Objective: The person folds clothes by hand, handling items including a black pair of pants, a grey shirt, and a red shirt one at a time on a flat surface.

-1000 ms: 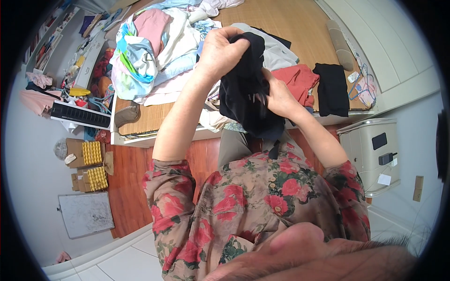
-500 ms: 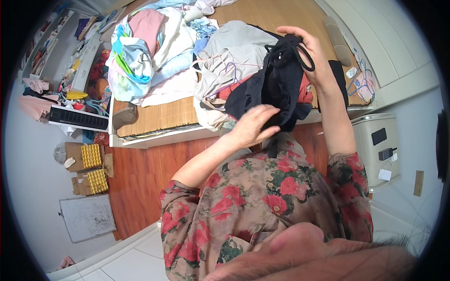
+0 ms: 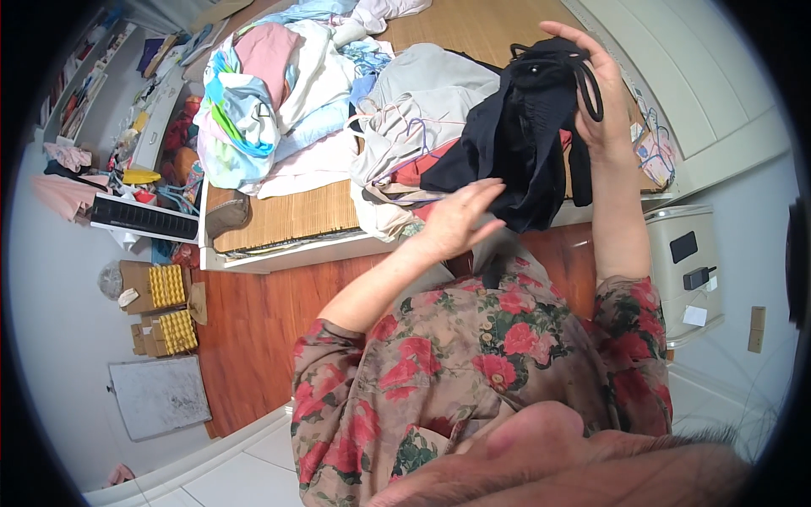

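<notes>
Shifting rightward, the black garment [image 3: 528, 144]

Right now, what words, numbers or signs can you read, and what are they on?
None readable.
Black cloth garment: no lettering visible.
Pale rectangular board with dark smudgy marks: too blurred to read.
Small white square paper on the beige boxy case: too small to read.

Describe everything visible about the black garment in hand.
The black garment looks like soft matte cloth, creased and hanging loosely, with a looped black cord at its top end. The right hand supports that end near the bed; the left hand overlaps its lower left side, contact unclear.
</notes>
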A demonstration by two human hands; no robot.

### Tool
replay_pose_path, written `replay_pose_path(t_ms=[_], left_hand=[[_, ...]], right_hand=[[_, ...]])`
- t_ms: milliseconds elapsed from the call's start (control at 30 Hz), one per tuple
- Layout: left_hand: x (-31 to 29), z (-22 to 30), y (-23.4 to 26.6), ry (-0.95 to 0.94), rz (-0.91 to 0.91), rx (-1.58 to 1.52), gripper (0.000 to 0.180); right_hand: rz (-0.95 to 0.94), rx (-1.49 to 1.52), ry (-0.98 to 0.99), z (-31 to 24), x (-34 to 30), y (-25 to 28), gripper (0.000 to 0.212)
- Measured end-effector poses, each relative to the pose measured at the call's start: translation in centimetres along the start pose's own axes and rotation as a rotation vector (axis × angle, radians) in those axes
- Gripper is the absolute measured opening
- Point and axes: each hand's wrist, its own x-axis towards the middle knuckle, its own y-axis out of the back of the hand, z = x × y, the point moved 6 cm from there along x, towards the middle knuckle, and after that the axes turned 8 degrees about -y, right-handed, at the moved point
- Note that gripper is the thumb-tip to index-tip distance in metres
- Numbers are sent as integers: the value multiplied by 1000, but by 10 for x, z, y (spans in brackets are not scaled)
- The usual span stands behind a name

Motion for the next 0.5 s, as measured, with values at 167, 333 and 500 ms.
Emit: replay_pose_path(t_ms=[167,333,500], left_hand=[[-14,-34,-55,75,-368,146,52],[-6,-73,32,53,-211,488,31],[32,-88,172,55,-250,1121,24]], right_hand=[[-27,102,-10,-31,-3,-20,35],[239,-286,103,-40,-11,51,32],[342,-700,-115,5,-1,81,28]])
